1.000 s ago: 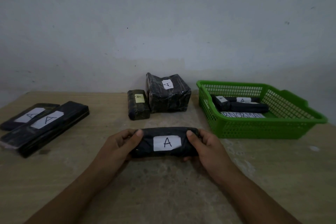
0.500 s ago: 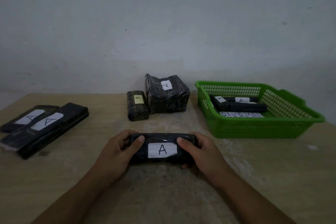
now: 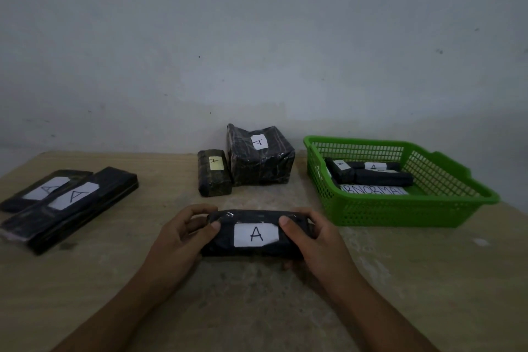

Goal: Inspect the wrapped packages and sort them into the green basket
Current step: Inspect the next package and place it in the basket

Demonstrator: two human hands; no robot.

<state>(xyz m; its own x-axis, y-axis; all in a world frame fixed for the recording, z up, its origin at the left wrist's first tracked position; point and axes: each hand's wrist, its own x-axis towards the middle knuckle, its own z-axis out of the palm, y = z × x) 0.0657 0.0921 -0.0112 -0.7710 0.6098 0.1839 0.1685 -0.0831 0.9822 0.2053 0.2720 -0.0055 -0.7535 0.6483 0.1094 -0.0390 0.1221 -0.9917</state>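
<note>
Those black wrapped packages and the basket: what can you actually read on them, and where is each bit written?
"A": white label on held package
"A": big block
"A": both flat packages, front, rear
"A": rear package in green basket
"ABNORMAL": paper sheet on basket floor, end hidden
Small block's yellow label and the basket's left package: too blurred to read.

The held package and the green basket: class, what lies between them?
Nothing: in the head view only bare table separates the held package from the green basket.
</note>
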